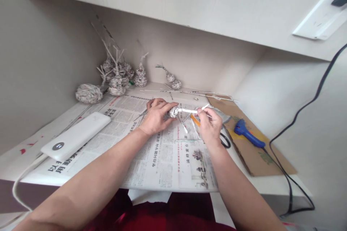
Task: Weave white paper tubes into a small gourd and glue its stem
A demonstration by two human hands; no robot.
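Note:
My left hand (pixel 158 115) is wrapped around a small woven paper gourd (pixel 174 112), lying on its side over the newspaper. Its right end shows past my fingers, and the rest is hidden under them. From that end a white paper strip (pixel 188 110) runs out to the right. My right hand (pixel 210 124) pinches the strip near its far end. Loose strip ends hang below the gourd. Close under my right hand lies a tool with an orange-yellow part (pixel 195 120), and a black loop handle (pixel 225 140) shows beside my wrist.
Newspaper (pixel 162 155) covers the table. Several woven gourds (pixel 117 83) stand at the back left. Thin paper rods (pixel 189 92) lie along the back. A white power bank-like box (pixel 78 135) sits left. At right, a blue glue gun (pixel 248 133) with a black cord rests on cardboard (pixel 260 162).

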